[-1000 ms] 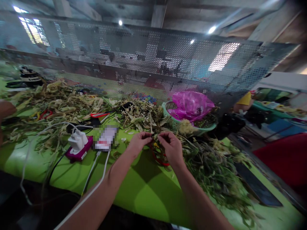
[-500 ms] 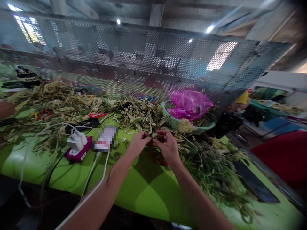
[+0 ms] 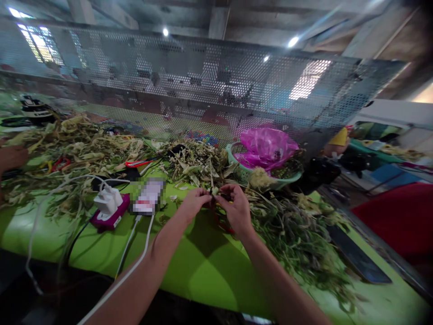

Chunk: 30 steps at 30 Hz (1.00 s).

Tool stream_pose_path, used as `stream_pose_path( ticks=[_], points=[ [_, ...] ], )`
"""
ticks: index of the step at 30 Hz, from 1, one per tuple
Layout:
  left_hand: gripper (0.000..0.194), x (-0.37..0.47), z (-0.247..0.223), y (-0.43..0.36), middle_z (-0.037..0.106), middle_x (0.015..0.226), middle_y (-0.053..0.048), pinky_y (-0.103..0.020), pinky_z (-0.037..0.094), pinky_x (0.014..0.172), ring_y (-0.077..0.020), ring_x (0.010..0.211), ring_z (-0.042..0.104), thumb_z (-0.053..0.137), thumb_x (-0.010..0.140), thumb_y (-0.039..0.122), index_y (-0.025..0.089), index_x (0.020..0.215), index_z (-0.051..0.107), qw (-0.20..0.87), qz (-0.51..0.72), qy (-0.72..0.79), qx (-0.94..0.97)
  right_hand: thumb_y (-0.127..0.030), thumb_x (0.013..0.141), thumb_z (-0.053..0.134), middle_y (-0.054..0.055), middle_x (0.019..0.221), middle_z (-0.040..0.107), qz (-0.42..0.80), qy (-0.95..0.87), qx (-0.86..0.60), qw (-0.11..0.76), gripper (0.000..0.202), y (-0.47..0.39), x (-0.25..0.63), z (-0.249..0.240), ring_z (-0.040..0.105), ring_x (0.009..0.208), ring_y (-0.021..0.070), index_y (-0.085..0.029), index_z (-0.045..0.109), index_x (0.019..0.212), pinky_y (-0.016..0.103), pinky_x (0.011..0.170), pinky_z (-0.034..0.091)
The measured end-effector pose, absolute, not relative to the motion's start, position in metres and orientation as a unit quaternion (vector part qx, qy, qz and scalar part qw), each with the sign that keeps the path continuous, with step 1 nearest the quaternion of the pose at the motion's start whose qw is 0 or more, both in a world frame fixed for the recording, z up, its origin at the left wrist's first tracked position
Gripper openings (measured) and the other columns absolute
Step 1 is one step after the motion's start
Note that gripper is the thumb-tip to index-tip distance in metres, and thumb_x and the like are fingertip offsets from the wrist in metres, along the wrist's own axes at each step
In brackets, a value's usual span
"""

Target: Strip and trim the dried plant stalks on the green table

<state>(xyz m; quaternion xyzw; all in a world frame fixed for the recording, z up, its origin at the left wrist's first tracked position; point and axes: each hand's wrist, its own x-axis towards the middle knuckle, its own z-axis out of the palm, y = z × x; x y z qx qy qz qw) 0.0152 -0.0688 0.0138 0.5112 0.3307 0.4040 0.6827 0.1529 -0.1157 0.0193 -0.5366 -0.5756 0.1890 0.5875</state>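
My left hand [image 3: 195,203] and my right hand [image 3: 236,206] meet over the green table [image 3: 189,266], fingertips pinched together on a small pale green plant piece [image 3: 214,192]. Fine details of the piece are too small to make out. Under my right hand lies a red-handled tool [image 3: 226,225], partly hidden by the fingers. Just behind my hands is a heap of dry pods and leaves [image 3: 199,162]. To the right of my right forearm spreads a pile of greener stalks [image 3: 294,234].
A green basket [image 3: 248,174] holds a pink plastic bag [image 3: 267,146]. Left of my hands are a phone [image 3: 148,197], a purple power block [image 3: 113,217] with white cables, and red scissors [image 3: 138,163]. Another person's hand [image 3: 13,158] is at far left. A dark slab [image 3: 360,255] lies right.
My fingertips have drawn slightly closer together around the plant piece. The other person's hand at far left has come further into view. The whole view has shifted slightly.
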Motion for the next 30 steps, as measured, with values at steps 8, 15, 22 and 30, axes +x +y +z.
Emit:
stream_pose_path(
  ticks=[8, 15, 22, 30],
  points=[
    [0.012, 0.015, 0.005, -0.061, 0.054, 0.059, 0.002, -0.026, 0.038, 0.063, -0.0116, 0.058, 0.049, 0.066, 0.065, 0.019, 0.016, 0.062, 0.054, 0.636, 0.420, 0.330, 0.557, -0.029, 0.073, 0.069, 0.001, 0.084, 0.060, 0.202, -0.566, -0.541, 0.588, 0.025, -0.115, 0.153, 0.019, 0.058, 0.077, 0.0172, -0.020, 0.054, 0.092, 0.029, 0.069, 0.046],
    [0.014, 0.014, 0.006, -0.063, 0.055, 0.061, 0.002, -0.025, 0.040, 0.064, -0.0113, 0.061, 0.051, 0.068, 0.066, 0.022, 0.016, 0.066, 0.056, 0.648, 0.419, 0.323, 0.548, -0.029, 0.072, 0.069, 0.003, 0.085, 0.062, 0.235, -0.564, -0.529, 0.589, 0.027, -0.112, 0.156, 0.018, 0.060, 0.080, 0.0186, -0.020, 0.056, 0.094, 0.031, 0.072, 0.049],
    [0.030, 0.010, 0.009, -0.063, 0.058, 0.075, 0.001, -0.027, 0.043, 0.071, -0.0120, 0.070, 0.054, 0.074, 0.067, 0.036, 0.015, 0.083, 0.059, 0.658, 0.431, 0.303, 0.538, -0.024, 0.071, 0.070, 0.004, 0.093, 0.064, 0.297, -0.594, -0.500, 0.555, 0.032, -0.111, 0.159, 0.019, 0.061, 0.085, 0.0191, -0.020, 0.057, 0.099, 0.033, 0.077, 0.050],
    [0.031, 0.010, 0.007, -0.060, 0.061, 0.076, -0.001, -0.027, 0.042, 0.069, -0.0128, 0.070, 0.053, 0.073, 0.068, 0.039, 0.014, 0.082, 0.061, 0.656, 0.449, 0.303, 0.525, -0.039, 0.072, 0.070, 0.003, 0.075, 0.066, 0.332, -0.568, -0.543, 0.522, 0.024, -0.110, 0.162, 0.018, 0.060, 0.070, 0.0184, -0.018, 0.064, 0.083, 0.030, 0.065, 0.048]
  ],
)
